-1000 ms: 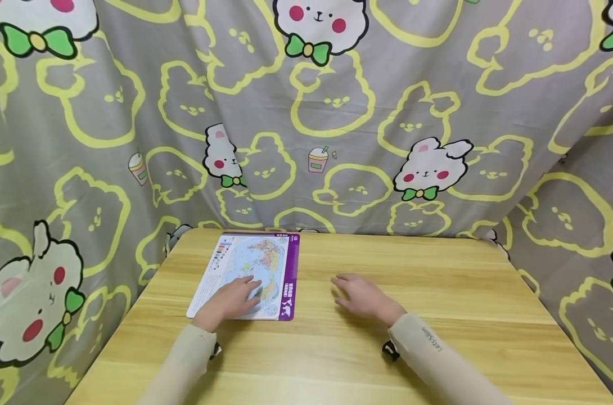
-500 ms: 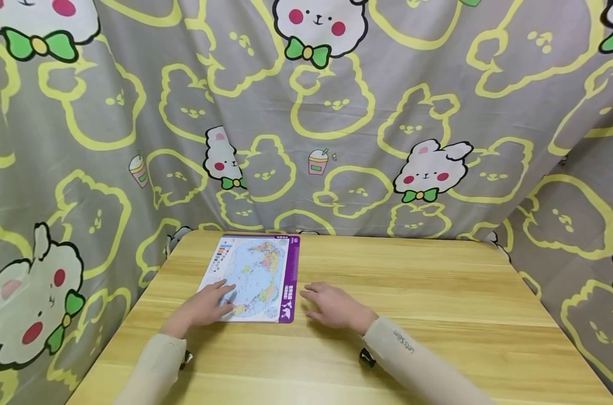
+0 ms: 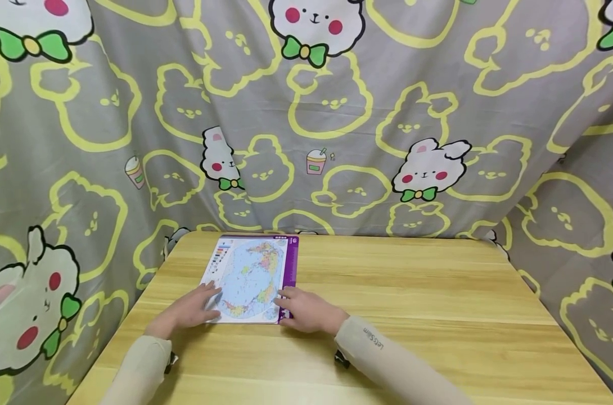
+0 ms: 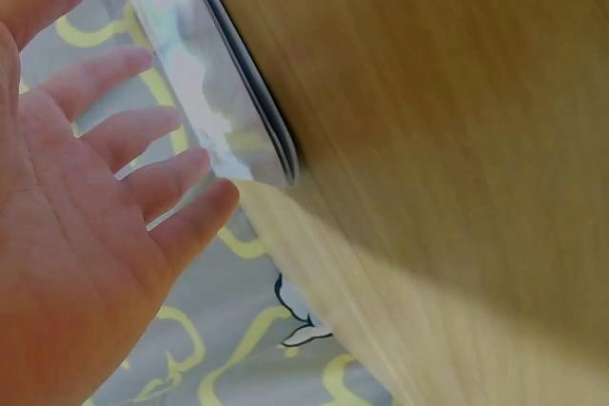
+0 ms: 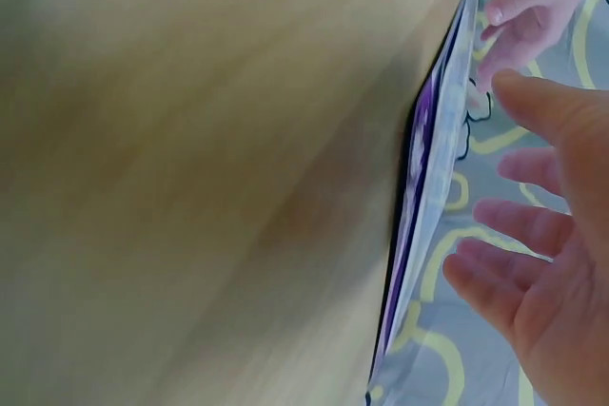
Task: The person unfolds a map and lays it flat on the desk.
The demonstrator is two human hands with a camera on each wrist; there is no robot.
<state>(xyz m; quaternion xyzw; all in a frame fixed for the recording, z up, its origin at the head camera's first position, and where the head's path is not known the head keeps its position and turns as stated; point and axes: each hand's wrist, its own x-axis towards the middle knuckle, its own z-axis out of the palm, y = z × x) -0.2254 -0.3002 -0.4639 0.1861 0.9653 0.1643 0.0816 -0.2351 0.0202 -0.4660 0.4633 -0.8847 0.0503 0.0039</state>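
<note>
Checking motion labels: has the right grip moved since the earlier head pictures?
Yes, leftward over the table: the right grip now overlaps the map's purple edge.

Flat rectangular map (image 3: 246,278) shows pale blue, multicoloured patches, purple edge strip. Yellow-tan wood-grain worktop (image 3: 413,292). Grey cloth curtain (image 3: 303,124) carries yellow outlines, white green-bowed animals.

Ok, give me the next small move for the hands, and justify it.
Probably curl the left hand and right hand onto the sides of the map. They flank it, one at its left edge, the other over its purple strip; in the wrist views their fingers are spread, not yet gripping.
</note>
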